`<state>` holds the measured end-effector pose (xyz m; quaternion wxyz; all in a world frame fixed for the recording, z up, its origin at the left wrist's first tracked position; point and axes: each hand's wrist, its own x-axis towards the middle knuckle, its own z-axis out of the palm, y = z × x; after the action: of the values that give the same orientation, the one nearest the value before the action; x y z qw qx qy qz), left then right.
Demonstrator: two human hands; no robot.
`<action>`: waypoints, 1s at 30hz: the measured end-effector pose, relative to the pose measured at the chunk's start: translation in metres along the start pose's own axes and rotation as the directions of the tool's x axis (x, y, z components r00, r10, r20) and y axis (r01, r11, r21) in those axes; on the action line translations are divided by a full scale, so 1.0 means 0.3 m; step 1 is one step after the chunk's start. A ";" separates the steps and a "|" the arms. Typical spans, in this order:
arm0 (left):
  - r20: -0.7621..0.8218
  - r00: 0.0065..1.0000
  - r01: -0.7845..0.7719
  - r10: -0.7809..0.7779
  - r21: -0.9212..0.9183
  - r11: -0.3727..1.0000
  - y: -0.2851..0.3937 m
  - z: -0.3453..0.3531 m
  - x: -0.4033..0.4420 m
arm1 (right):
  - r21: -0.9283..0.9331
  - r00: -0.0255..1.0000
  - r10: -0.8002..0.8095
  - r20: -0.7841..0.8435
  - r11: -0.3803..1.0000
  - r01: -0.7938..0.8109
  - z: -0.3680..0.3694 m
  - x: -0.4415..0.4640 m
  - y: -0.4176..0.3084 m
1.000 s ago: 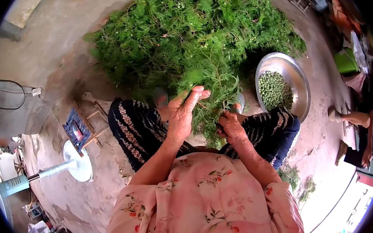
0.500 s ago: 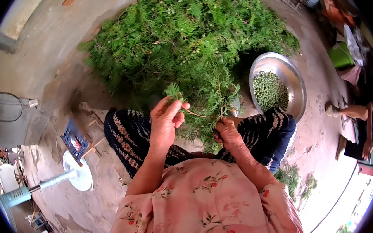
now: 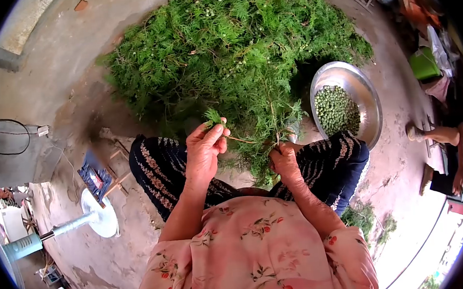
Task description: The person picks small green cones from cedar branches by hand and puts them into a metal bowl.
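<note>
My left hand [image 3: 204, 149] pinches a leafy side sprig [image 3: 212, 116]; its thin brown stem runs right toward a larger evergreen branch [image 3: 272, 111]. The stem end of that branch is in my closed right hand [image 3: 285, 162], just above my lap. Feathery green foliage hangs between both hands. Beyond them a big pile of cut evergreen branches [image 3: 223, 42] covers the floor. To the right of the pile sits a metal basin [image 3: 368, 93], partly filled with small round green cones [image 3: 336, 109].
A small folding stool [image 3: 98, 179] and a stand fan's round base [image 3: 100, 213] are on the left. Loose sprigs [image 3: 359, 218] lie by my right knee. Another person's leg [image 3: 443, 136] shows at the far right, near a green bag [image 3: 424, 64].
Both hands stay nearly in place with their holds kept. My left fingers have closed in around the sprig, and the branch has shifted slightly. The view has moved a little.
</note>
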<state>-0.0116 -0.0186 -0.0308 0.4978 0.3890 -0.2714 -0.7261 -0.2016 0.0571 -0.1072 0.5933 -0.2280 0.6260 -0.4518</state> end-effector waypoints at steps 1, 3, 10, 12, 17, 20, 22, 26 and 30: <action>-0.030 1.000 0.006 -0.005 0.028 1.000 0.000 0.004 -0.001 | -0.001 1.000 -0.013 -0.012 1.000 0.013 0.003 -0.002 0.002; -0.041 0.999 0.031 -0.031 -0.002 1.000 0.002 0.017 -0.005 | -0.017 1.000 -0.032 0.000 0.999 0.032 0.012 -0.015 -0.019; -0.129 0.989 0.073 -0.074 -0.014 0.997 -0.019 0.044 0.009 | -0.093 0.988 -0.147 0.039 0.984 0.150 0.017 -0.021 -0.006; -0.137 0.988 0.075 -0.076 -0.014 0.997 -0.024 0.054 0.011 | -0.081 0.987 -0.155 0.047 0.984 0.158 0.016 -0.020 -0.001; -0.173 0.981 0.084 -0.085 -0.010 0.996 -0.033 0.069 0.014 | -0.118 0.987 -0.161 0.028 0.979 0.164 0.021 -0.034 -0.016; -0.216 0.975 0.051 -0.053 -0.017 0.999 -0.031 0.074 0.011 | -0.207 0.955 -0.291 0.054 0.933 0.296 0.005 -0.004 0.050; -0.188 0.982 0.011 -0.018 -0.038 0.999 -0.023 0.066 0.006 | -0.214 0.946 -0.322 0.046 0.922 0.324 0.007 0.008 0.081; -0.157 0.988 0.002 -0.013 -0.065 0.998 0.028 0.075 0.016 | -0.203 0.956 -0.294 0.003 0.936 0.288 0.004 -0.001 0.057; -0.043 0.995 0.077 -0.089 -0.222 0.972 0.031 0.017 0.032 | -0.086 0.990 -0.139 -0.036 0.987 0.136 0.004 -0.021 -0.002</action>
<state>-0.0129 -0.0310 -0.0236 0.5141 0.3613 -0.1596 -0.7614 -0.1992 0.0616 -0.1032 0.5375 -0.2856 0.6392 -0.4699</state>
